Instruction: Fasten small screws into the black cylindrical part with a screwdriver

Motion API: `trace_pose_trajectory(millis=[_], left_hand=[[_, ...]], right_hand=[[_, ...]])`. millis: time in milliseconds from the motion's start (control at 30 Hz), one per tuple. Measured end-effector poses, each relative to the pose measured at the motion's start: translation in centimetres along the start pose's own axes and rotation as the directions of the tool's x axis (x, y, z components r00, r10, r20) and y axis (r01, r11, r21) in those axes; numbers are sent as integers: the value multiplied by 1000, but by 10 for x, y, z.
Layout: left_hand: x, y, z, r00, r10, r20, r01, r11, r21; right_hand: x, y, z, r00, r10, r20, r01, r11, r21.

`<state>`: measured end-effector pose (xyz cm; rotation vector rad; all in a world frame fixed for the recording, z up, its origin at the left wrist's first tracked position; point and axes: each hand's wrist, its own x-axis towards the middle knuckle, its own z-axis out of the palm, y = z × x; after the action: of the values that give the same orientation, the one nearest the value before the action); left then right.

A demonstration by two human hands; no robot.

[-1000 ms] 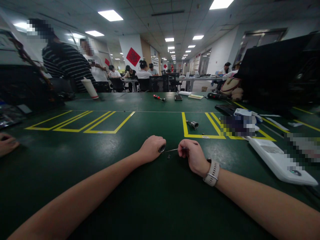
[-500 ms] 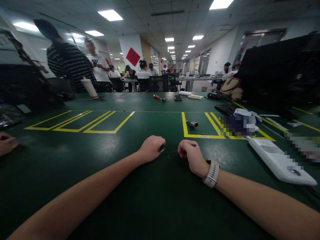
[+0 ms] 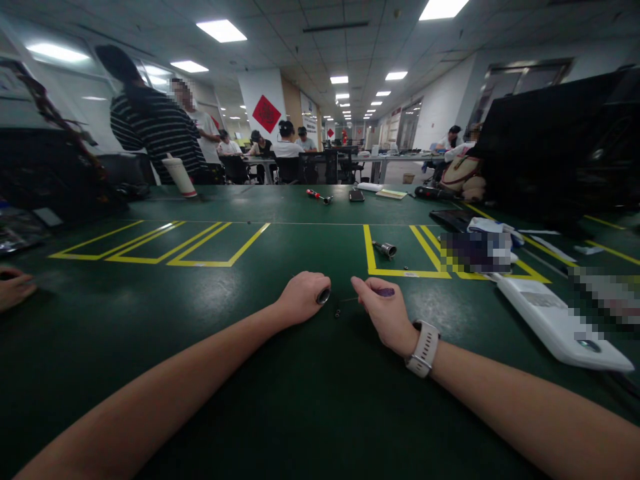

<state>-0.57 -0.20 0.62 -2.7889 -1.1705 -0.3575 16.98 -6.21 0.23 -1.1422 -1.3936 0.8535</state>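
My left hand [image 3: 303,297] is closed around a hollow metal cylindrical part [image 3: 324,296], its round end facing right; the rest is hidden by my fingers. In my right hand [image 3: 384,310] sits a thin-shafted screwdriver [image 3: 385,292] with a dark purple handle. Its slim shaft points left toward the metal part, apart from it. Between the two hands, tiny dark ring-like pieces [image 3: 337,313] lie on the green tabletop [image 3: 320,393]. A similar metal fitting [image 3: 387,249] rests farther off inside a yellow-taped box.
A red-handled tool [image 3: 318,196] and a phone-like black item [image 3: 357,195] lie at the far side. To the right is a white device [image 3: 560,320]. A white cup [image 3: 180,176] stands far left. Another person's hand [image 3: 15,288] is at the left edge.
My right hand has shifted its fingers on the screwdriver, with the index finger now lifted and more of the purple handle showing. My left hand stays in place.
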Motion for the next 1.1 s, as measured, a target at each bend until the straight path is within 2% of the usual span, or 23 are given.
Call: trace_pose_trajectory(millis=[233, 400, 600, 800, 1100], left_hand=[[1, 0, 1, 1000, -3, -7, 3, 1000, 9], [1, -1, 1, 1000, -3, -7, 4, 1000, 23], [0, -1, 0, 1000, -5, -1, 5, 1000, 24], [0, -1, 1, 1000, -10, -7, 11, 1000, 30], [0, -1, 0, 1000, -31, -2, 31, 1000, -3]], right_hand=[[3, 8, 2, 998, 22, -51, -23, 1000, -5], [5, 10, 2, 998, 56, -11, -56, 998, -12], [-2, -4, 0, 996, -22, 87, 27, 999, -47], [-5, -6, 1, 988, -130, 89, 135, 989, -63], [-6, -4, -1, 987, -149, 64, 150, 988, -23]])
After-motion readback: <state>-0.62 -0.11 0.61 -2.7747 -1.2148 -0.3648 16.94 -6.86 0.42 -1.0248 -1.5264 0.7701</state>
